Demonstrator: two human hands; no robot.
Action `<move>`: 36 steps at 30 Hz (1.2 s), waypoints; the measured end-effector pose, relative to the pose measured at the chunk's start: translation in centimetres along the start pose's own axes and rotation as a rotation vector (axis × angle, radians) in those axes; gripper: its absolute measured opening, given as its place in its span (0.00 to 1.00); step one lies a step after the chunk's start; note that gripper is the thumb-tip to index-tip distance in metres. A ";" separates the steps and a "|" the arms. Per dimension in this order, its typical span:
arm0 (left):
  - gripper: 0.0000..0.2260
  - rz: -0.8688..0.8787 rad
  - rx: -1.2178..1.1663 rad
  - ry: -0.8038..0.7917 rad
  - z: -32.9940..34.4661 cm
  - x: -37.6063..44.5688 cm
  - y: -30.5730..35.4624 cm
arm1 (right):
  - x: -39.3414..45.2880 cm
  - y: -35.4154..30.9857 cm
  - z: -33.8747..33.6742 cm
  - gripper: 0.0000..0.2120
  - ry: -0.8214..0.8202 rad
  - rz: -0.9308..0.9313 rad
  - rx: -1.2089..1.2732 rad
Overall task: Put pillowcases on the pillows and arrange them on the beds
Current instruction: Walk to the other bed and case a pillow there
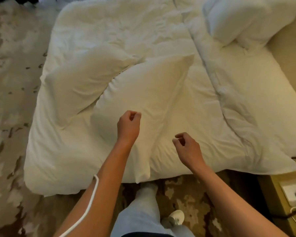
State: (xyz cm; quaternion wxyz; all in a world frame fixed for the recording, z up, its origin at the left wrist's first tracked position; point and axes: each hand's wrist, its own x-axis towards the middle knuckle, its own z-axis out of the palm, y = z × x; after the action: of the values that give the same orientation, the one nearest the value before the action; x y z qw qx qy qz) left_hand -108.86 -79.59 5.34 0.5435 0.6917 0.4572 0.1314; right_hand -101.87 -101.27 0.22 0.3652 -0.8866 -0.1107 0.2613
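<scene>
Head view: both hands hover over the near pillow (pixel 149 100), centre frame, lying on the bed (pixel 99 35) w/ its near corner hanging off the bed edge. Left hand (pixel 128 124) has fingers curled loosely, holding nothing; right hand (pixel 188 149) likewise, thumb & forefinger nearly meeting, nothing gripped. A 2nd pillow (pixel 82 79) lies just left, touching the 1st. Two more pillows (pixel 243 23) upper right. Nightstand (pixel 280 194) lower right.
</scene>
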 end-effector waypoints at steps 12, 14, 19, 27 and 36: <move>0.28 -0.051 0.654 -0.150 4.2 22.1 -7.6 | 22.2 -5.5 13.4 0.49 -0.012 0.302 0.085; 0.31 -0.021 0.731 -0.163 5.1 23.5 -8.6 | 25.0 -4.3 14.5 0.59 -0.037 0.382 0.152; 0.34 0.029 0.727 -0.235 3.6 23.0 -11.1 | 25.0 -4.0 15.8 0.61 0.059 0.470 0.201; 0.38 0.044 0.697 -0.290 3.1 22.9 -11.3 | 25.3 -4.9 14.9 0.10 0.207 0.257 0.231; 0.47 0.060 0.534 -0.491 6.7 15.9 -1.8 | 22.1 -11.4 -2.3 0.12 0.306 -0.130 -0.011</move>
State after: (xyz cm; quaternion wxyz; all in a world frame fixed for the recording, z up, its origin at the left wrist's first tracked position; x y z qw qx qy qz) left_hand -96.48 -71.50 -3.80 0.4332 0.8333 0.3105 -0.1467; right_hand -82.15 -85.99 1.20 0.3890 -0.9091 -0.1122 0.0985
